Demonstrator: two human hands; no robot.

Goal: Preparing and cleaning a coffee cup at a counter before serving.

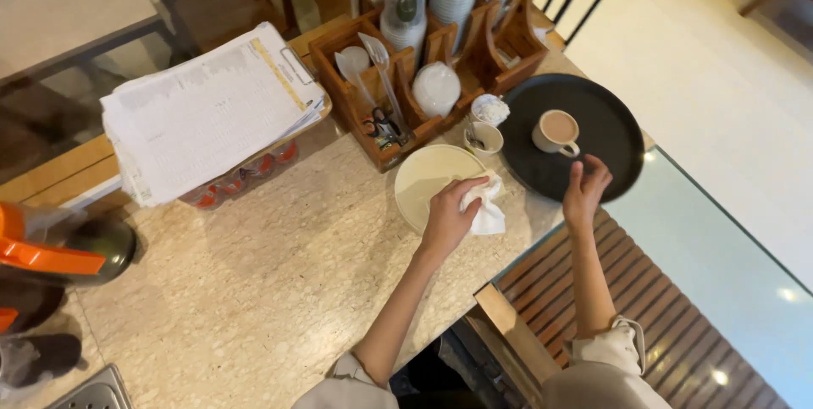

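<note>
A: Identify what the left hand [450, 216] contacts.

B: Its fingers are clenched around a crumpled white napkin [485, 206], pressed at the 4 o'clock edge of a cream plate [428, 176]. The plate lies flat on the speckled stone counter [254, 282], just beside the black round tray [593, 134], which sits at its 3 o'clock.

A: And the right hand [584, 190]?

B: It rests over the tray's near rim, at 6 o'clock on the tray. The fingers are loosely curled and grasp nothing; the fingertips point toward a white cup [556, 131] of light brown drink, which stands upright near the tray's centre, close to the hand but apart from it.

A: Surrounding items?

B: At 12 o'clock from the plate stands a wooden caddy [398, 79] holding stacked plastic cups [405, 2], lids and cutlery. A small white cup [485, 138] sits between caddy and tray. At 9 o'clock from the caddy lies a clipboard with a thick stack of papers [207, 113].
</note>
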